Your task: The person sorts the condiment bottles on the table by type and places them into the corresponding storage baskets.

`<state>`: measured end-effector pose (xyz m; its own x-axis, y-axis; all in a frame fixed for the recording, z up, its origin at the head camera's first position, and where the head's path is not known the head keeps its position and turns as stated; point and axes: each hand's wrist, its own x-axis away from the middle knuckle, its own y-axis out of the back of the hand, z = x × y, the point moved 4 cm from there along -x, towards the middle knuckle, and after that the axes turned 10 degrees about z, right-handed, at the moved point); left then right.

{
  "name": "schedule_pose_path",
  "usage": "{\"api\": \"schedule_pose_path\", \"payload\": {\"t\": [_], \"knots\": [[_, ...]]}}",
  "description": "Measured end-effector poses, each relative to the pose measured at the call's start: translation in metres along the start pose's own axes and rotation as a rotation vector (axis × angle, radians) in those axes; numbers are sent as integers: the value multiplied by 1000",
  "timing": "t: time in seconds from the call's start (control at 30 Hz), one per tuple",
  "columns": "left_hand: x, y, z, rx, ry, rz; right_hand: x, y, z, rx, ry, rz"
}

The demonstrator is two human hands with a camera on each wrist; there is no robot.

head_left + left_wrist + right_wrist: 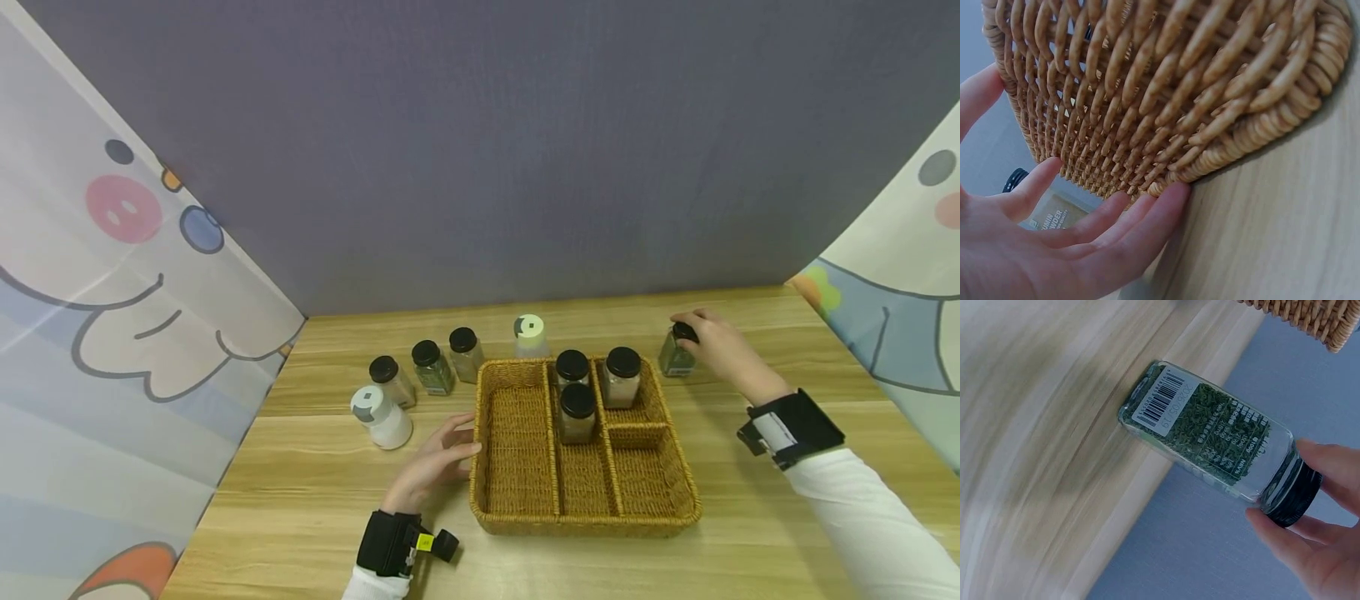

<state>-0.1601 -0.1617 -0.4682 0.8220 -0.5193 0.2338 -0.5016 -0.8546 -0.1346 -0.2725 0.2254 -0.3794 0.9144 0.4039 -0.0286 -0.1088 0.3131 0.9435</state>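
Note:
My right hand [718,348] pinches the black lid of a glass spice jar [676,354] just beyond the right side of the wicker basket [517,525]. Dried green herb flakes fill most of this jar, and a barcode label shows in the right wrist view, where thumb and fingers sit around the lid [1294,497]. At the basket's left wall, the fingertips of my left hand [431,467] touch the weave with the fingers extended. Inside the divided basket stand three black-lidded jars: two in the middle section [577,421] and one at the back right [622,383].
Left of the basket are black-lidded spice jars [432,371] and a white-capped bottle [384,423]. Another pale-capped bottle [531,333] stands behind the basket. A grey panel [525,167] rises along the table's back edge, with printed cloths [112,333] at the sides.

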Motion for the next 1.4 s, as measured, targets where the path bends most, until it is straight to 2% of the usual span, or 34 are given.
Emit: {"api": "schedule_pose_path", "payload": {"t": [0.33,0.6,0.77,0.9,1.17,1.4], "knots": [[1,0,1,-29,-9,0,-1,1,0,2,23,-1],[0,0,2,-17,-3,-1,2,2,2,22,23,20],[-1,0,1,-17,-6,-1,5,8,4,40,37,0],[0,0,0,-17,-3,-1,8,17,10,53,53,-54],[0,1,-1,-46,-1,-9,20,38,33,120,155,-222],[-1,2,0,-65,2,-19,28,46,48,170,228,-264]]}}
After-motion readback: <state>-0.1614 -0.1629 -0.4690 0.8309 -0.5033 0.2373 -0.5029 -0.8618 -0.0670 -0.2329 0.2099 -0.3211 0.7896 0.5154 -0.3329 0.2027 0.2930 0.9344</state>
